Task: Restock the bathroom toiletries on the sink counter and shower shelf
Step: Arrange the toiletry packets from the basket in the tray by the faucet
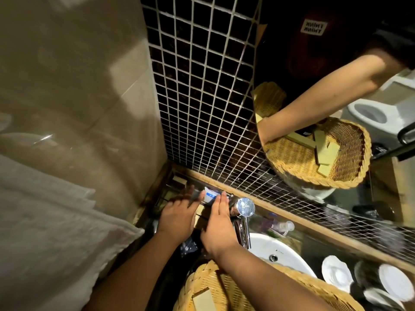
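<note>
l hand (177, 217): fingers straight, flat, close together; tips at left side of the white tub; real contact hard to confirm
r hand (217, 225): same pose, fingers straight; tips at the tub's right side; nothing curled round it
white tub (211, 197): small, blue label, print too blurred to read; at back-left corner of the worktop (314, 248), btwn the two hands, just left of the tap; its sides partly hidden by fingertips
tan boxes (200, 212): under & btwn the hands, mostly covered; count unclear
dark tray (167, 194): in the corner by the wall, in shadow; shape & contents hard to make out
tap (244, 207): chrome, round top; just beside r hand
basin (278, 250): white; partly hidden by r forearm & basket
basket (202, 281): wicker, nearest the camera, cut off by frame bottom; one tan box (203, 299) shows inside
mirror (314, 104): reflects an arm & the basket w/ boxes; upper part too dark to read
bottle (286, 227): clear, behind tap, blurred
towels (45, 221): white, folded, at left; cut off by frame edge
dishes (336, 274): white, lower right; partly out of frame
</note>
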